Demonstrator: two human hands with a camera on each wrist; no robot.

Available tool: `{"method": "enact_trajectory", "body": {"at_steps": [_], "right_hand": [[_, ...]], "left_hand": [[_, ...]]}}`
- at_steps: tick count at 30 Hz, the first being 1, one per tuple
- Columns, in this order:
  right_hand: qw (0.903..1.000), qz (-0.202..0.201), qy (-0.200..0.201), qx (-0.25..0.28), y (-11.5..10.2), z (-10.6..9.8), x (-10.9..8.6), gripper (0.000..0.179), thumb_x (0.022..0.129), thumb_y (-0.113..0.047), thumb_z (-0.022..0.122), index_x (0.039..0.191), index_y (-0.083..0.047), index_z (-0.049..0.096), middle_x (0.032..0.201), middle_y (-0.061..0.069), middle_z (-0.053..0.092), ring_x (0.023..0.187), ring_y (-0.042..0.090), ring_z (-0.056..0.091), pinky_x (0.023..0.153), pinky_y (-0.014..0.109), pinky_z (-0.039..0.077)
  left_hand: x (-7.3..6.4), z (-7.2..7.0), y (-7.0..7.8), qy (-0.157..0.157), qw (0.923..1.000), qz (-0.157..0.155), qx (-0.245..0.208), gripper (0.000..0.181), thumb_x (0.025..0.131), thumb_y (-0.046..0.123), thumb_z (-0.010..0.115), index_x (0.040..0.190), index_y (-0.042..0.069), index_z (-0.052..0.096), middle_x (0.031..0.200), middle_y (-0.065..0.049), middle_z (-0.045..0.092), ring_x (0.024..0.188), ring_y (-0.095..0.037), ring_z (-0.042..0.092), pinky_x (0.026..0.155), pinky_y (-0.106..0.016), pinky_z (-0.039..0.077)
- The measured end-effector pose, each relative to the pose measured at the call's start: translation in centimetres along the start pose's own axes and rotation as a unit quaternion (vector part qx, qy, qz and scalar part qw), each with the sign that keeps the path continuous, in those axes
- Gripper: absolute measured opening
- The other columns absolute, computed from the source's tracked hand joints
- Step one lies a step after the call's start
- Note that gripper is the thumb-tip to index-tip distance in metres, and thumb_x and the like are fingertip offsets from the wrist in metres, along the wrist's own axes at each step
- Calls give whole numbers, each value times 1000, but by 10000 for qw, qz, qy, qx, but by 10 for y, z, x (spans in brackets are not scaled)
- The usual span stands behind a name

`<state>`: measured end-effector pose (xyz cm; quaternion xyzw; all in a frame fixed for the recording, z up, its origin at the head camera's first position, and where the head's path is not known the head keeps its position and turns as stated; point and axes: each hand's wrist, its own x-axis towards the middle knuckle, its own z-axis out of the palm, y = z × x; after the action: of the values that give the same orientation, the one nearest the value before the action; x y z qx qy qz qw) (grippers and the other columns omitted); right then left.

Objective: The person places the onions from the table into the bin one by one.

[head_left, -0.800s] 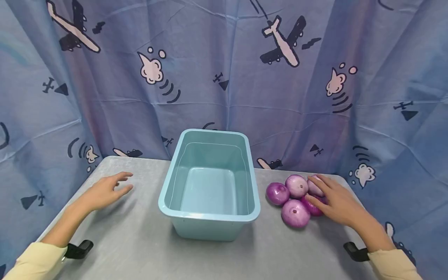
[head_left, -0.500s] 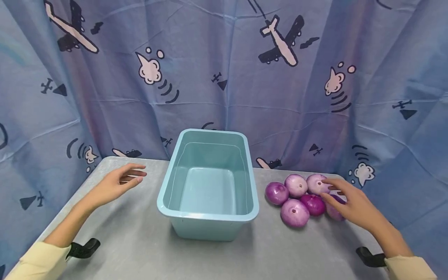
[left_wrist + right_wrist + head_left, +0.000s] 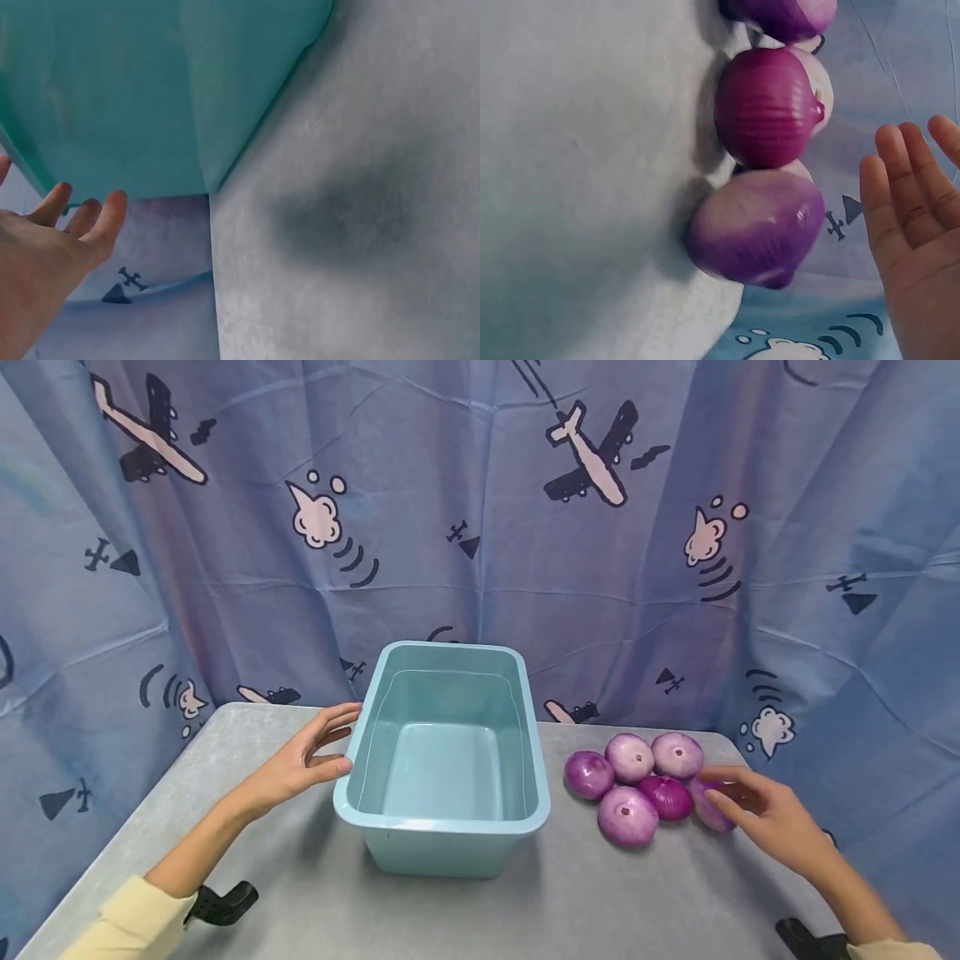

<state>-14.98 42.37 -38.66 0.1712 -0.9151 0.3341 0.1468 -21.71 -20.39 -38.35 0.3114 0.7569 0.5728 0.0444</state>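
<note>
A light teal plastic tub [image 3: 438, 850] stands mid-table, with nothing inside it. At its left rim is my left hand [image 3: 303, 756], thumb and fingers spread and holding nothing. The left wrist view has this hand [image 3: 45, 240] beside the tub's outer wall [image 3: 142, 105]. Several purple onions sit in a cluster right of the tub. My right hand [image 3: 776, 818] is at the rightmost onion [image 3: 709, 807], its fingertips overlapping that onion in the head view. In the right wrist view, a gap shows between the relaxed fingers and the purple onion [image 3: 757, 225].
A grey table [image 3: 420, 918] bears everything. Behind it and at both sides hangs a blue curtain [image 3: 420, 552] printed with aeroplanes. Beside the rightmost onion sits a darker magenta onion [image 3: 666, 797]. Black straps with brackets [image 3: 225, 903] are worn at the wrists.
My left hand has moved right, from above the bare table to the tub's rim. My right hand has shifted right and nearer, off the back onions, uncovering them and the rightmost one.
</note>
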Motion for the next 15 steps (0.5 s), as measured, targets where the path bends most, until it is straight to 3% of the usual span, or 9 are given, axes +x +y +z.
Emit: {"method": "enact_trajectory", "body": {"at_steps": [7, 15], "right_hand": [[9989, 372, -177, 214, -4, 12, -8, 34, 96, -7, 71, 129, -4, 64, 119, 6, 67, 105, -2, 60, 82, 11, 48], [9976, 172, -286, 606, -7, 25, -9, 41, 94, -2, 73, 132, 2, 60, 122, 11, 65, 105, 10, 65, 84, 16, 50]], "left_hand": [[2, 4, -3, -89, 9999, -11, -138, 68, 100, 10, 61, 159, 12, 29, 160, -16, 31, 143, -42, 31, 103, -29, 42], [5, 3, -2, -156, 9998, -62, -71, 67, 99, 10, 62, 159, 13, 31, 159, -16, 32, 142, -42, 33, 104, -33, 41]]}}
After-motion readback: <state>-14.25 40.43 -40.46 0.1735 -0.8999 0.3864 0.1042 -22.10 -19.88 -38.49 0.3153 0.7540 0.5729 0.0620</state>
